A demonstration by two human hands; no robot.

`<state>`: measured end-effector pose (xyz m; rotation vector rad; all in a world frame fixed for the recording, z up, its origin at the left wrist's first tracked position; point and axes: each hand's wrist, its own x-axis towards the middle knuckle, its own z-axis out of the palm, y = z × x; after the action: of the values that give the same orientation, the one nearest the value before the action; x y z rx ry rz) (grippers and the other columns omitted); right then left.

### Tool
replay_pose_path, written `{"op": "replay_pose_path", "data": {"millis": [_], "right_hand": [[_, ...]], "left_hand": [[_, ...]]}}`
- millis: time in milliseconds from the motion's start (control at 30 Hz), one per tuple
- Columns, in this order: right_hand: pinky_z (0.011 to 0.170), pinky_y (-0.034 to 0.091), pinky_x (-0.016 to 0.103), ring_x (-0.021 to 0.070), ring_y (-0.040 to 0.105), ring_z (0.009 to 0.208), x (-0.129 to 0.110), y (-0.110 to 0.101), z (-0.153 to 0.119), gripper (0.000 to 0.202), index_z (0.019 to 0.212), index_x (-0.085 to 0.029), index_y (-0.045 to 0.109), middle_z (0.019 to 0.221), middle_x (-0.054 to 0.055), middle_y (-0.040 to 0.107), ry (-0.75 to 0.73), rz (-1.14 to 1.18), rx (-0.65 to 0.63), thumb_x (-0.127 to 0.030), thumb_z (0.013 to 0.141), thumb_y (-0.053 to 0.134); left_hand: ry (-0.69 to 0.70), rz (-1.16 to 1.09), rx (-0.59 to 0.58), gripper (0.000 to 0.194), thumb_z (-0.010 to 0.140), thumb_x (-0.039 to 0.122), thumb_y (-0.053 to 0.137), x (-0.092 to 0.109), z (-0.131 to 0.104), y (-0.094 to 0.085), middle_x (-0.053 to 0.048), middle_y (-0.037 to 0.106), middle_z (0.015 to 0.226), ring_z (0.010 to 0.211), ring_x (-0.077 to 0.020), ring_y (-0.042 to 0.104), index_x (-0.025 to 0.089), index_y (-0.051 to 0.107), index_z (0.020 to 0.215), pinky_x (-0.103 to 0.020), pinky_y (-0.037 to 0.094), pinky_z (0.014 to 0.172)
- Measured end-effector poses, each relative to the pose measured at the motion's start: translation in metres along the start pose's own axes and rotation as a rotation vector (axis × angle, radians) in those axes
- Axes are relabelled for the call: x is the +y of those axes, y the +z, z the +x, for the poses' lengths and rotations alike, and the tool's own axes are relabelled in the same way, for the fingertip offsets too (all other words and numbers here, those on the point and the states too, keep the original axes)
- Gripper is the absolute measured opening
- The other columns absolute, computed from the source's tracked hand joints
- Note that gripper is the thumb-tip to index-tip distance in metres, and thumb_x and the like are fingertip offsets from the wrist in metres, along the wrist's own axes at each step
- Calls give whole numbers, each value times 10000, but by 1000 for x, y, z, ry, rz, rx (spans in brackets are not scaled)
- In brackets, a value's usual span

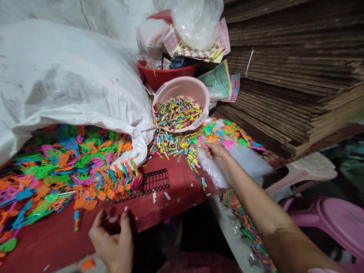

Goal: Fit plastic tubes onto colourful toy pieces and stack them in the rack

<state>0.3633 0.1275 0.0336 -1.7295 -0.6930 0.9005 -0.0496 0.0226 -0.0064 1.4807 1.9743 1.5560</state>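
My left hand [112, 237] hovers at the front edge of the red table [159, 210], its fingers loosely curled and apart with nothing in them. In front of it lies a black plastic grid rack [156, 181], its left part filled with a row of colourful plastic pieces [119, 182]. An orange piece with a blue tube [76, 218] on its end lies beside the rack. Reaching to the right, my right hand [218, 152] is closed over the clear plastic bags [216, 170]. A pink plastic piece [202, 144] is at its fingertips; what they grip is unclear.
A white sack [71, 83] spills bright plastic pieces [57, 163] at left. A pink basin [182, 85] of small coloured tubes stands behind, with loose tubes [167, 144] before it. Stacked cardboard [284, 76], a pink stool [335, 223] and a red basin [162, 76] surround the table.
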Motion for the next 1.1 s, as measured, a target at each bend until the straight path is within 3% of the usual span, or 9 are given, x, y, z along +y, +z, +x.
{"op": "replay_pose_path", "data": {"millis": [67, 100, 233, 367, 467, 567, 767, 967, 1100], "right_hand": [[346, 344, 218, 96, 436, 358, 2, -5, -20, 284, 631, -208, 466, 464, -39, 501, 35, 58, -65, -333, 759, 687], [352, 355, 217, 95, 448, 366, 3, -7, -31, 281, 641, -203, 479, 479, -39, 511, 43, 80, -97, -345, 753, 693], [396, 368, 204, 81, 445, 377, 7, 0, -87, 313, 708, -190, 545, 472, -52, 530, -11, 189, -287, -427, 719, 748], [448, 353, 196, 77, 459, 423, 9, 25, -144, 319, 794, -194, 577, 498, -63, 560, -96, 230, -466, -447, 738, 762], [477, 338, 202, 85, 469, 461, 7, 44, -175, 314, 844, -196, 580, 526, -61, 571, -109, 160, -527, -457, 770, 739], [498, 332, 203, 84, 464, 500, 2, 57, -191, 321, 823, -191, 567, 545, -58, 557, -147, 116, -553, -466, 787, 729], [601, 424, 213, 104, 537, 677, 7, 69, -191, 315, 1078, -224, 624, 858, -16, 614, -257, 88, -782, -414, 836, 695], [701, 458, 250, 154, 562, 809, 19, 84, -192, 147, 896, -225, 700, 891, 12, 585, -544, -133, -676, -354, 888, 630], [744, 478, 253, 160, 566, 865, 17, 85, -195, 163, 996, -243, 690, 970, 20, 572, -577, -136, -818, -284, 839, 677]], "left_hand": [[30, -64, 11, 592, 767, 400, 696, 5, -22, 0, -36, 635, 926, 785, -189, 634, 174, 529, 1289, -339, 537, 742], [63, -97, -38, 527, 802, 379, 673, 10, -31, 1, -41, 645, 948, 810, -185, 643, 185, 546, 1274, -328, 536, 759], [246, -212, -489, 192, 907, 292, 574, 44, -49, 13, -40, 681, 954, 877, -167, 653, 226, 679, 1054, -280, 519, 784], [182, -320, -681, 221, 926, 312, 565, 78, -50, 31, -45, 695, 987, 908, -173, 651, 227, 668, 1102, -284, 512, 801], [116, -326, -772, 217, 915, 335, 584, 85, -50, 41, -37, 691, 918, 833, -167, 634, 214, 679, 1069, -281, 493, 758], [67, -349, -772, 180, 927, 313, 552, 79, -51, 42, -29, 674, 821, 758, -155, 610, 190, 683, 940, -267, 467, 705], [98, -384, -731, 186, 950, 290, 510, 67, -41, 34, -42, 692, 923, 842, -165, 631, 201, 650, 1035, -281, 476, 767], [164, -374, -696, 186, 953, 260, 493, 63, -33, 34, -49, 692, 947, 880, -183, 634, 216, 649, 1045, -309, 480, 798], [192, -368, -702, 204, 974, 264, 457, 61, -27, 31, -49, 674, 928, 860, -173, 612, 211, 647, 1022, -295, 463, 776]]}}
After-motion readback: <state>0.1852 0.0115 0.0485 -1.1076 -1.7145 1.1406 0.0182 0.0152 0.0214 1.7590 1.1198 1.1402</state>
